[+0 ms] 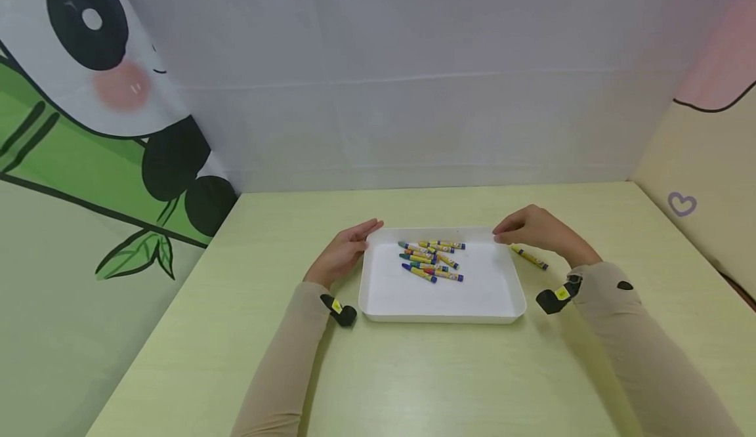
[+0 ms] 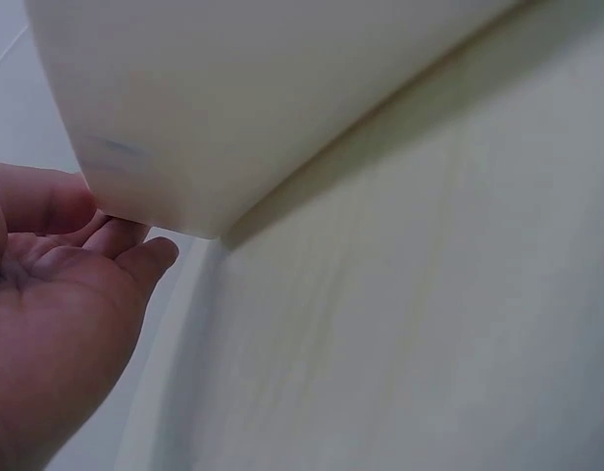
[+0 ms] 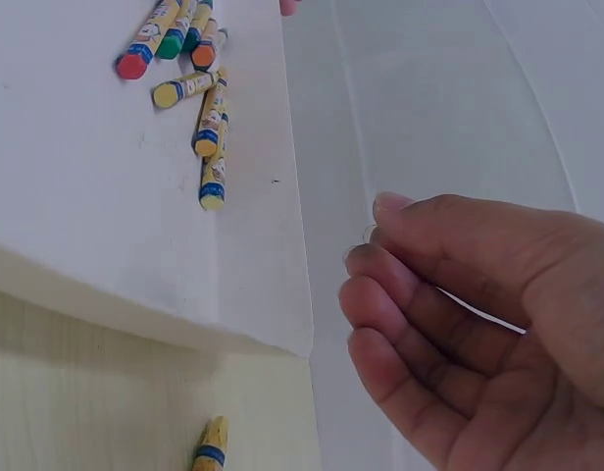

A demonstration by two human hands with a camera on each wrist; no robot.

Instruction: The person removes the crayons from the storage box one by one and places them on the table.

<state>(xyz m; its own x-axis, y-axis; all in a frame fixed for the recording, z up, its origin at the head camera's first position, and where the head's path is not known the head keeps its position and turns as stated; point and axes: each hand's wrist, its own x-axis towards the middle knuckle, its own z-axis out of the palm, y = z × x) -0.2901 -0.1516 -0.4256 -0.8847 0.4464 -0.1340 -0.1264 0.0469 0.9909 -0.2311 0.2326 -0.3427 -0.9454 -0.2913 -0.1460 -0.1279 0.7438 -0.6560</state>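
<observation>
A white shallow tray point(image 1: 443, 302) lies on the table with several wax crayons point(image 1: 428, 263) in a loose pile, yellow-wrapped with blue bands. My left hand point(image 1: 342, 253) grips the tray's left side near its back corner; in the left wrist view its fingers point(image 2: 116, 235) meet the tray's edge. By the tray's back right corner is my right hand point(image 1: 540, 233), fingers loosely bent and thumb near the index finger. The right wrist view shows a gap between those fingertips point(image 3: 366, 285) and the tray, with nothing held. One yellow crayon point(image 1: 529, 257) lies on the table under the right hand.
The pale wooden table point(image 1: 413, 378) runs back to a white cloth wall point(image 1: 413, 128). Printed side panels stand at left and right, the left one with a panda point(image 1: 88, 89). Both sleeved wrists carry small black cameras point(image 1: 344, 314).
</observation>
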